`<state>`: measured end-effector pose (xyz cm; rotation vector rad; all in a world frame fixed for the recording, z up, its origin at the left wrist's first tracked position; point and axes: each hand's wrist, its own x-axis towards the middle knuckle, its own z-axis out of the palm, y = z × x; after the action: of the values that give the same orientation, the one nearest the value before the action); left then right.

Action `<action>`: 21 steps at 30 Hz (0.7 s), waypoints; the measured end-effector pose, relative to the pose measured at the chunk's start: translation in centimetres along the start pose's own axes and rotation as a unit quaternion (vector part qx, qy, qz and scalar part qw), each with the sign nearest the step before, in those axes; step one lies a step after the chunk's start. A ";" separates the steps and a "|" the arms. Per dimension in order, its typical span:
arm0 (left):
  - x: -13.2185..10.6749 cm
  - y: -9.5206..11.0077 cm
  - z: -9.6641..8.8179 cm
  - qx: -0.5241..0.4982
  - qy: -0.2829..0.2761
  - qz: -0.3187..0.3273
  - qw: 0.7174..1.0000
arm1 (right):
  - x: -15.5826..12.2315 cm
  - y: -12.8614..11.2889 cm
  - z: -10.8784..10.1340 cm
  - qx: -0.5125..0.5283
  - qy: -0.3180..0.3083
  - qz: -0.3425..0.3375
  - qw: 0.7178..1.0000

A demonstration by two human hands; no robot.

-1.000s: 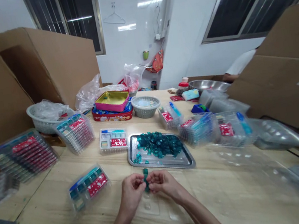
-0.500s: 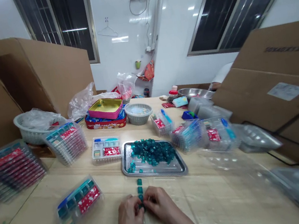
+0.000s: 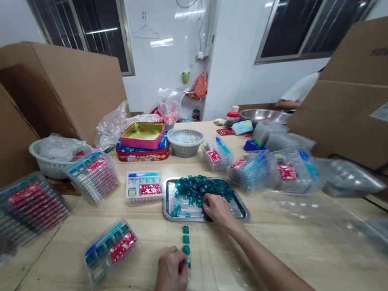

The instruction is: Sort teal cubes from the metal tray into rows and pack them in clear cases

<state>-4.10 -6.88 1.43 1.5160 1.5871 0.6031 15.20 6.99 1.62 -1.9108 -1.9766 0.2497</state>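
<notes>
While left hand (image 3: 171, 271) pinched lowest teal piece (image 3: 188, 263) at fingertips, right hand (image 3: 218, 209) dipped into teal heap (image 3: 194, 185) in metal tray (image 3: 165, 205); its grip could not be told. Four teal pieces stood in column on near tabletop (image 3: 148, 232); most lay unplaced in heap. Filled pack (image 3: 118, 248) sat left of column.

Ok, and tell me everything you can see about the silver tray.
The tray is shallow and shiny, apparently metal, rectangular with rounded corners and a raised rim. It lies flat on the wood-look table, slightly askew. Glossy teal pieces heap across its far and right parts, a few scattered at left. The right hand reaches into it at the heap's near edge; contact with the tray is unclear.
</notes>
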 end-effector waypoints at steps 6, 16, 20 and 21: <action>0.0 -0.4 0.5 -0.018 -0.030 -0.018 0.999 | -1.2 0.7 -0.8 0.109 0.009 0.007 0.994; 0.5 1.5 -0.2 -0.134 0.047 -0.012 0.990 | -9.3 -2.2 -0.6 0.605 -0.174 0.119 0.768; 0.5 2.3 -0.4 -0.306 0.007 -0.034 0.952 | -11.4 -3.8 -0.4 0.627 -0.198 0.122 0.744; 0.4 2.4 -0.4 -0.333 0.000 -0.046 0.942 | -11.6 -4.1 -0.3 0.628 -0.201 0.126 0.741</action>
<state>-3.06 -6.01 3.46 0.9266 1.2558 0.9660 11.60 -4.81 1.80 -1.1452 -1.0504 1.6775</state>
